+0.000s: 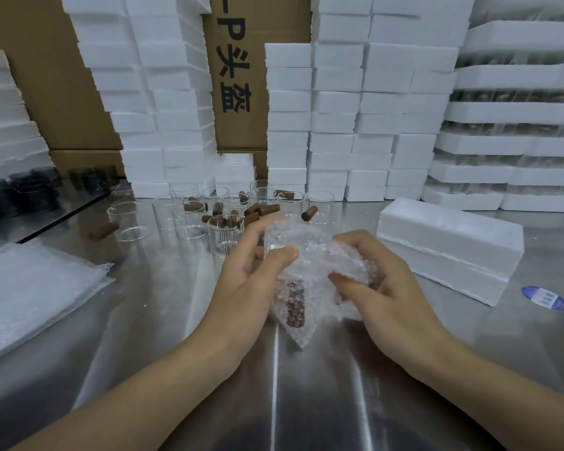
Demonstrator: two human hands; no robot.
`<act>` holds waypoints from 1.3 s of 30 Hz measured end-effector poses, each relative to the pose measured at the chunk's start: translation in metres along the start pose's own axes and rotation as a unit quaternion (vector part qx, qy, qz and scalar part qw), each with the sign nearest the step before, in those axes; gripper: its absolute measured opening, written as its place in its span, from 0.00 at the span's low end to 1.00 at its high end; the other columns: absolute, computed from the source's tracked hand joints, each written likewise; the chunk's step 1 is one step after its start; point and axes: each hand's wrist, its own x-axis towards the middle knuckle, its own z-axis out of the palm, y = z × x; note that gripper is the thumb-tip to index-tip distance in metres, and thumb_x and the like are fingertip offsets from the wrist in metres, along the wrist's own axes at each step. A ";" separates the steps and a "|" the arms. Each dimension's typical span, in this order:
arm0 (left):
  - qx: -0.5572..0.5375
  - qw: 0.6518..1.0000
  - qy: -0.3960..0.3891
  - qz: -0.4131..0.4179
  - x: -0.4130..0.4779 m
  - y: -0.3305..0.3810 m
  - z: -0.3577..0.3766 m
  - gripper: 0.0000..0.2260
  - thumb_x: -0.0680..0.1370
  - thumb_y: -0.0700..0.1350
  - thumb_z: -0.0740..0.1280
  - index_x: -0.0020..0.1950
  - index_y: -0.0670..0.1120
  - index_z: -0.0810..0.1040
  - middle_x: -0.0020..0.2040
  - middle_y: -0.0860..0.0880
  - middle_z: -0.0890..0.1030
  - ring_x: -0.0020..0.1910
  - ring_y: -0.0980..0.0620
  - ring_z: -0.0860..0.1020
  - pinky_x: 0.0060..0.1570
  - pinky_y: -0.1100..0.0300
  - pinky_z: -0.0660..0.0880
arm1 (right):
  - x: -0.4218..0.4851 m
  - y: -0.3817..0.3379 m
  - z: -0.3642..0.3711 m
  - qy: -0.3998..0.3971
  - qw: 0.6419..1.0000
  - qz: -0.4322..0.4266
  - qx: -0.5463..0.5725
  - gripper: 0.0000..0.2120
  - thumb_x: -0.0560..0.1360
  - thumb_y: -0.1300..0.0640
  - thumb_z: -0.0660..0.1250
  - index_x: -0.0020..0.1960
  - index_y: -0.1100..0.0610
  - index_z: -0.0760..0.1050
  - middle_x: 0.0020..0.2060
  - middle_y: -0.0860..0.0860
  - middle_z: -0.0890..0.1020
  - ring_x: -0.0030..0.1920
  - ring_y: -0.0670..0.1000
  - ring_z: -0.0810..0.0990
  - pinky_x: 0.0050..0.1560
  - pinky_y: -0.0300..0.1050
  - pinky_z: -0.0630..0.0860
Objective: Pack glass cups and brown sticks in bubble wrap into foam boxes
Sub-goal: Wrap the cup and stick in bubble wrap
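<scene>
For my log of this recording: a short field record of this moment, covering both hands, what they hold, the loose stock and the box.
left hand: grips the bubble wrap bundle, thumb on its front
right hand: grips the same bundle from the right
bundle contents: one brown stick shows through the wrap; whether a cup is inside cannot be told
loose stock: glass cups upright and brown sticks lying among them, beyond the hands
foam box: on the table, right of the hands, untouched
spare wrap: flat sheets at left
</scene>
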 end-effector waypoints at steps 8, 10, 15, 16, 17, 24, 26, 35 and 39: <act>-0.006 0.997 -0.074 -0.028 -0.001 -0.005 -0.005 0.16 0.76 0.57 0.76 0.61 0.56 0.79 0.58 0.47 0.86 0.59 0.46 0.86 0.55 0.54 0.81 | 0.001 0.001 -0.001 -0.026 1.000 0.014 0.011 0.15 0.76 0.73 0.67 0.52 0.55 0.83 0.42 0.55 0.86 0.44 0.57 0.84 0.47 0.51 0.80; 0.028 0.995 -0.092 -0.014 -0.002 -0.005 -0.005 0.21 0.75 0.60 0.78 0.66 0.60 0.77 0.61 0.55 0.85 0.61 0.51 0.85 0.56 0.57 0.82 | 0.000 0.000 0.000 -0.037 0.999 0.012 0.012 0.15 0.75 0.70 0.66 0.53 0.54 0.83 0.45 0.53 0.87 0.46 0.54 0.86 0.49 0.47 0.82; 0.095 0.991 -0.094 0.005 -0.002 -0.004 -0.002 0.21 0.77 0.65 0.72 0.68 0.66 0.74 0.66 0.62 0.82 0.64 0.53 0.84 0.66 0.47 0.79 | -0.002 -0.002 0.002 -0.025 1.000 -0.010 0.005 0.16 0.75 0.74 0.65 0.55 0.55 0.78 0.44 0.51 0.84 0.43 0.59 0.82 0.45 0.60 0.81; 0.102 0.991 -0.091 0.003 -0.002 -0.004 -0.002 0.20 0.77 0.65 0.72 0.68 0.66 0.74 0.66 0.59 0.82 0.65 0.51 0.83 0.68 0.45 0.78 | -0.002 -0.002 0.002 -0.015 1.000 -0.014 0.003 0.18 0.74 0.76 0.65 0.56 0.55 0.75 0.45 0.50 0.82 0.42 0.61 0.80 0.43 0.63 0.79; 0.108 0.990 -0.090 0.002 -0.001 -0.003 -0.001 0.19 0.77 0.65 0.72 0.67 0.66 0.75 0.67 0.57 0.82 0.67 0.49 0.82 0.69 0.44 0.77 | -0.003 -0.003 0.002 -0.008 1.000 -0.018 -0.001 0.20 0.74 0.77 0.65 0.57 0.55 0.74 0.46 0.49 0.81 0.42 0.63 0.79 0.40 0.64 0.77; -0.010 0.998 -0.038 -0.059 0.001 0.002 0.000 0.19 0.79 0.56 0.72 0.68 0.52 0.77 0.61 0.45 0.87 0.61 0.44 0.86 0.68 0.40 0.79 | -0.006 -0.007 0.001 -0.037 0.999 -0.021 -0.012 0.22 0.77 0.60 0.71 0.69 0.52 0.69 0.54 0.51 0.80 0.49 0.59 0.83 0.52 0.63 0.81; -0.035 0.996 -0.030 -0.082 0.001 0.004 -0.001 0.19 0.81 0.57 0.71 0.69 0.51 0.77 0.61 0.45 0.87 0.61 0.44 0.86 0.69 0.39 0.78 | -0.005 -0.006 0.001 -0.056 0.998 -0.031 -0.025 0.27 0.77 0.59 0.74 0.72 0.50 0.67 0.59 0.49 0.79 0.51 0.56 0.84 0.55 0.58 0.82; -0.155 0.971 -0.015 -0.180 -0.009 0.012 0.009 0.29 0.78 0.59 0.74 0.76 0.49 0.76 0.66 0.40 0.85 0.64 0.39 0.85 0.70 0.39 0.77 | -0.008 -0.002 0.009 -0.035 0.990 -0.096 -0.100 0.21 0.76 0.49 0.78 0.64 0.48 0.72 0.52 0.46 0.82 0.48 0.50 0.84 0.49 0.47 0.80; -0.172 0.968 0.002 -0.185 -0.013 0.015 0.015 0.31 0.75 0.63 0.76 0.74 0.50 0.78 0.64 0.40 0.86 0.61 0.38 0.86 0.66 0.39 0.80 | -0.010 -0.007 0.011 -0.041 0.980 -0.118 -0.155 0.14 0.78 0.46 0.76 0.57 0.43 0.72 0.46 0.45 0.80 0.41 0.51 0.80 0.42 0.51 0.79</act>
